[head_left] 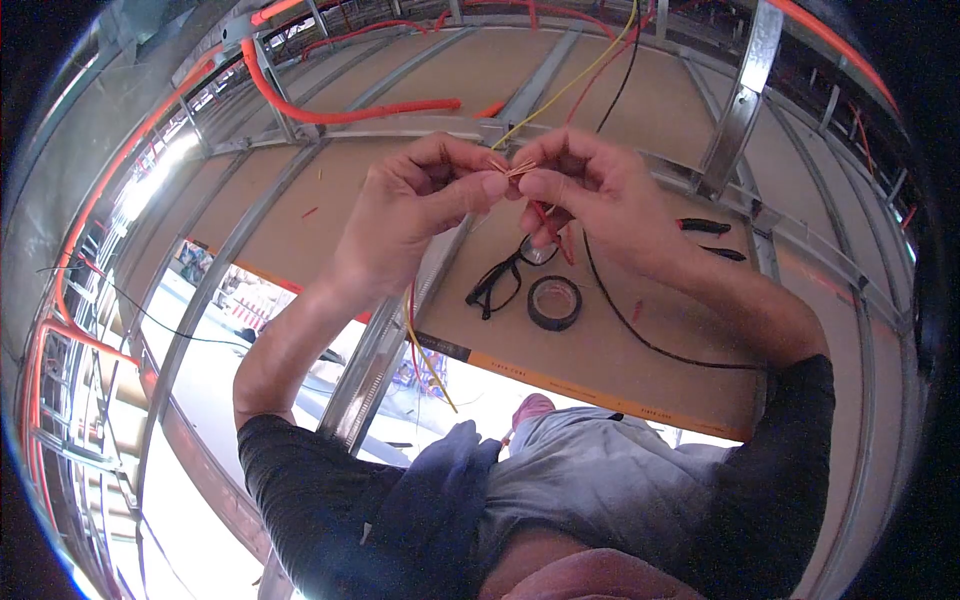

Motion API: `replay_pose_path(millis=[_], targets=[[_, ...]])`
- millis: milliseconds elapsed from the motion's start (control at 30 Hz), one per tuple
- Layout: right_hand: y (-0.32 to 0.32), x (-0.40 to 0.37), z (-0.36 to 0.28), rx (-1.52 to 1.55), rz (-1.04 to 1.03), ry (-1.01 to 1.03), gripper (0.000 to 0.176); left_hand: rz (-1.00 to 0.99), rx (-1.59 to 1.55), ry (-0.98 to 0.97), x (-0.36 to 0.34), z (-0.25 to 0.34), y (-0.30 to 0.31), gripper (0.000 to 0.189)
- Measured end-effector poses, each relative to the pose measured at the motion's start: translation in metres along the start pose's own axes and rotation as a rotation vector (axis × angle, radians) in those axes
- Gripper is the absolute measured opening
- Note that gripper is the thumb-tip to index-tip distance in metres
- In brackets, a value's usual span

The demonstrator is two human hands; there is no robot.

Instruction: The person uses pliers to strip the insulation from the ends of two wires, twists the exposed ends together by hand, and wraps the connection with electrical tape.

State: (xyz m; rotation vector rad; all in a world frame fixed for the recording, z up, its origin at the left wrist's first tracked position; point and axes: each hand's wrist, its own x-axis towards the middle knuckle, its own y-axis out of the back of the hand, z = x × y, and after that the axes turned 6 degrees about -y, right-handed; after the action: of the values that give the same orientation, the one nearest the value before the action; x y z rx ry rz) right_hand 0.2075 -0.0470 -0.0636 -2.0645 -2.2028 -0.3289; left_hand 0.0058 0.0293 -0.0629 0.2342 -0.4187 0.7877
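Bare copper wire ends [517,171] meet between the fingertips of both hands, near the upper middle. My left hand [430,190] pinches them from the left, thumb against fingers. From the right, my right hand [590,190] pinches the same strands, and a red insulated wire [541,212] hangs by its lower fingers. Yellow wire [560,88] and black wire [622,85] come down from above. Beneath the hands, black-framed glasses [492,282] lie on the brown board beside a roll of black tape [554,302].
Black-handled pliers [706,226] lie on the board at the right. Metal studs [225,250] cross the left side, with openings between them. An orange conduit [345,114] runs along the upper left. A metal bracket [740,110] rises at the upper right.
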Motion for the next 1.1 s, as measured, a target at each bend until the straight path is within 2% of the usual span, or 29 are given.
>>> replay_pose_path(millis=[133,367,567,633,833,1000,1100], targets=[[0.001,0.005,0.007,-0.02,-0.058,0.225,0.013,-0.024,-0.032,-0.005,0.0,-0.004,0.003,0.021],[0.003,0.006,0.008,-0.089,-0.039,0.233,0.014,-0.003,-0.004,0.008,-0.002,0.002,-0.001,0.018],[0.003,0.006,0.002,-0.027,-0.035,0.143,0.018,-0.043,-0.078,0.03,-0.001,0.001,0.003,0.017],[0.003,0.006,0.003,0.011,-0.068,0.07,0.024,-0.057,-0.11,0.045,-0.001,-0.001,0.003,0.017],[0.0,-0.001,-0.013,0.1,-0.039,-0.163,0.029,0.057,-0.01,0.046,-0.003,0.001,-0.004,0.018],[0.004,-0.001,-0.019,0.044,-0.058,-0.237,0.028,0.065,0.18,-0.038,-0.006,0.005,-0.01,0.019],[0.005,0.0,-0.014,0.046,-0.075,-0.221,0.026,0.049,0.127,-0.098,-0.006,0.005,-0.011,0.018]])
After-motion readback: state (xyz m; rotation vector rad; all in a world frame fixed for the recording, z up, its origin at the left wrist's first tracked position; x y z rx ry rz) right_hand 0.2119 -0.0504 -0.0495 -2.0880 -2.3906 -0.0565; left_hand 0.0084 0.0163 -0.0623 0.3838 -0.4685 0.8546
